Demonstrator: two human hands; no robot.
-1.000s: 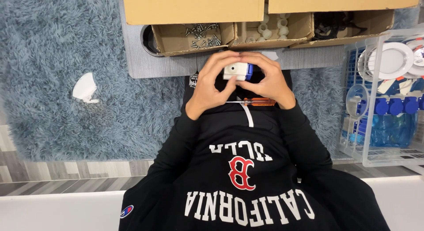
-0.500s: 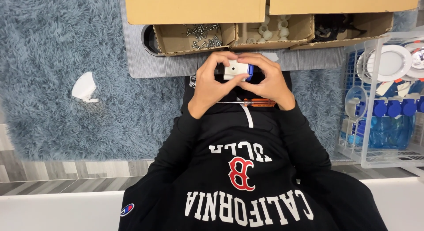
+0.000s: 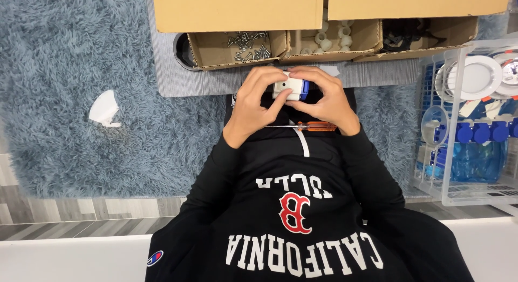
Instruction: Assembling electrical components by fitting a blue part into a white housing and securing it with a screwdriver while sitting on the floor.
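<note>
Both hands up near top centre of the frame, wrapped around a small white block [image 3: 287, 87] with a blue part on its right end. Left hand [image 3: 253, 106] clasping it from the left side, thumb laid across the front; right hand [image 3: 324, 101] closed on it from the right, fingers curled over the top. Firm two-handed pinch, nothing loose. Hard to say what the block really is, mostly hidden by fingers.

Just below the hands, lying across the lap on the black hoodie: a screwdriver [image 3: 302, 127] with an orange handle, shaft pointing left, not touched by either hand.

Along the top edge, two plain tan cardboard flaps, no labels showing. Under them, three open brown cardboard trays in a row on a grey mat [image 3: 178, 82]: left tray [image 3: 205, 55] full of silver screws, middle tray [image 3: 302, 51] with small white round fittings, right tray [image 3: 431, 39] with something dark, too murky to call.

Far right, a white wire rack [image 3: 458, 195] stuffed with white round discs up top, blue caps mid-way, and a blue plastic bag lower down.

Left of centre on the shaggy blue-grey rug [image 3: 65, 55], a lone white scrap [image 3: 105, 109], well apart from everything.
</note>
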